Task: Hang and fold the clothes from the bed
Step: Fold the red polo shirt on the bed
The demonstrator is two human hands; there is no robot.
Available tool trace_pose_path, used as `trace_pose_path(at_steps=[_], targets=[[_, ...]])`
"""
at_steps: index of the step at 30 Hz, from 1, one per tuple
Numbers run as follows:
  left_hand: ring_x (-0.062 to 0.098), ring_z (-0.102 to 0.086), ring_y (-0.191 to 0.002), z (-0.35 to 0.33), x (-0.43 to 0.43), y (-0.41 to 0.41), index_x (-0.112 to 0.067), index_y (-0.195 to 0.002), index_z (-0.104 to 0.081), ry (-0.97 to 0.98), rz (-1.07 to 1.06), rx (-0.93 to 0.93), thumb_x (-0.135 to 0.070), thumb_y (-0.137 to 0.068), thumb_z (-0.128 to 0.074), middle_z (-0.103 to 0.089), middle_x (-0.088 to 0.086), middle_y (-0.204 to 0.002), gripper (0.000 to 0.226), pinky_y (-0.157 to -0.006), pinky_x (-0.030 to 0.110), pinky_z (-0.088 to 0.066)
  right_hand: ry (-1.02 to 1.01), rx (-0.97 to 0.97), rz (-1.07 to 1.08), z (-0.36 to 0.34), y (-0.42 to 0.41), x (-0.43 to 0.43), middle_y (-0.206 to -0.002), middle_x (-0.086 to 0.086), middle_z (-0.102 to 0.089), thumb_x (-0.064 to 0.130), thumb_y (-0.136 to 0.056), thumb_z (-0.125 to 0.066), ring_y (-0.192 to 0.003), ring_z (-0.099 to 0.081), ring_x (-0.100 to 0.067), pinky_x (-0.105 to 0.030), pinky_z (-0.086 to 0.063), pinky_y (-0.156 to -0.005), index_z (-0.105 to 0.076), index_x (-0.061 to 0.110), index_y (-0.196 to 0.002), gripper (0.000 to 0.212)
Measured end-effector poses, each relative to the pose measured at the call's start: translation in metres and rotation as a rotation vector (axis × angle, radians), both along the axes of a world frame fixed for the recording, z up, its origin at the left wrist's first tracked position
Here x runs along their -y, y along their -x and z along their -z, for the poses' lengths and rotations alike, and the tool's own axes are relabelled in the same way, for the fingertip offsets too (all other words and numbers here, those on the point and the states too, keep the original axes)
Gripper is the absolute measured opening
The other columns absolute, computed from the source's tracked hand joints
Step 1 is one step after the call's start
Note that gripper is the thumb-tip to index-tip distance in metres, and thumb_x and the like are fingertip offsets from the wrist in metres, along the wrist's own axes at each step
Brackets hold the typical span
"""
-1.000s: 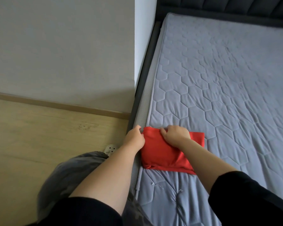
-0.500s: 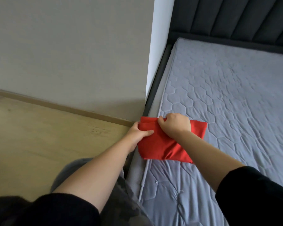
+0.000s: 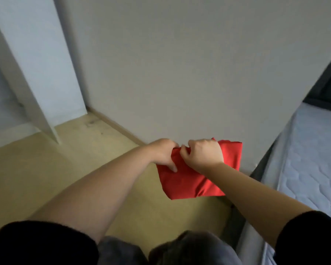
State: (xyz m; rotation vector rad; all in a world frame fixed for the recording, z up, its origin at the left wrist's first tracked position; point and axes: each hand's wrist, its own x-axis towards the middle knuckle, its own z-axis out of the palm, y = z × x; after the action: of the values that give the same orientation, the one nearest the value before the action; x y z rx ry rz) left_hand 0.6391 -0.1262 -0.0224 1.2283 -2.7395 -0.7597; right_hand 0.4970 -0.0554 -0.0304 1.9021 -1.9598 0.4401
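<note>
A folded red garment hangs in the air above the wooden floor, left of the bed. My left hand grips its upper left edge, thumb on the front. My right hand grips the top edge just beside it, fingers curled over the cloth. The garment's far side is hidden behind my hands.
A grey wall stands straight ahead, with a skirting board at its foot. A white wardrobe panel stands at the left. The wooden floor lies between. The bed's dark frame shows at the right edge.
Both hands lifted the red garment off the mattress edge and carried it left over the floor. The view swung left, away from the bed toward the wall and wardrobe.
</note>
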Motion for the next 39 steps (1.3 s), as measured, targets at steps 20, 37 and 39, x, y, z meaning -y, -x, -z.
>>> trace_pose_path(at_steps=[20,37,39], targets=[[0.016,-0.056,-0.081,-0.259,0.225,-0.289,-0.02,-0.09,-0.059,0.191,-0.333,0.104,-0.034,-0.075,-0.071,-0.063,-0.004,-0.09,0.025,-0.067,0.026,-0.038,-0.072,0.013,-0.543,-0.25,-0.262,0.315,-0.048,-0.005,-0.052,0.044,-0.086,-0.037,-0.044,-0.047,-0.025,-0.028,-0.03,-0.053,-0.04,0.016,-0.054,0.043],[0.015,-0.055,-0.073,-0.637,0.198,-0.625,-0.025,-0.076,-0.053,0.549,-0.726,0.262,-0.025,-0.074,-0.067,-0.057,-0.006,-0.076,0.015,-0.065,0.027,-0.039,-0.54,0.137,-1.206,-0.633,-0.599,0.376,-0.097,0.012,-0.06,0.077,-0.069,-0.056,-0.083,-0.058,-0.006,-0.024,-0.045,-0.074,-0.053,0.03,-0.109,0.061],[0.013,-0.051,-0.072,-0.638,0.211,-0.662,-0.024,-0.077,-0.053,0.563,-0.78,0.291,-0.025,-0.074,-0.067,-0.053,-0.008,-0.075,0.015,-0.065,0.026,-0.038,-0.497,0.028,-1.221,-0.635,-0.635,0.398,-0.101,0.011,-0.059,0.062,-0.07,-0.071,-0.085,-0.057,-0.008,-0.025,-0.042,-0.075,-0.051,0.027,-0.116,0.061]])
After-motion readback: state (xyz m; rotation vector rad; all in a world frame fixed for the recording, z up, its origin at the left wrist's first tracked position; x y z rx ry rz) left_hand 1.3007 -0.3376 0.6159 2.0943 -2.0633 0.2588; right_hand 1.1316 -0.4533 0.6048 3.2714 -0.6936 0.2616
